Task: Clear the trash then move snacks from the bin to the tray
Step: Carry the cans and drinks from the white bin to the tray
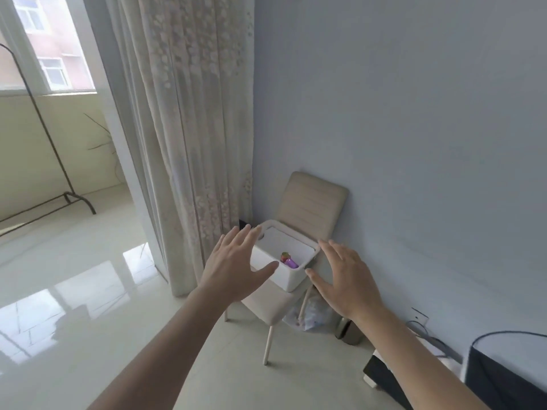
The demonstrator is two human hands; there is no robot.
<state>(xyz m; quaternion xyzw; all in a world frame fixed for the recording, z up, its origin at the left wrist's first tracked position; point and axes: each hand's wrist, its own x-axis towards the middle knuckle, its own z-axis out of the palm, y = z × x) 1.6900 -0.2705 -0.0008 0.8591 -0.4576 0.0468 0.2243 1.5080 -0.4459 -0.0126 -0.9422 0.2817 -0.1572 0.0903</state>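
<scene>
Seemingly early: 1 snack [288,260] visible in bin [284,278], tray unseen. Left hand [233,261], right hand [346,279] flanking bin, fingers spread, holding nothing.

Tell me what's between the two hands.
Head view: the white bin on the chair, a purple snack inside it.

A room in a home: long curtain [189,128] by a window [44,45], shiny tile floor [74,276], soft chair [310,202]
</scene>
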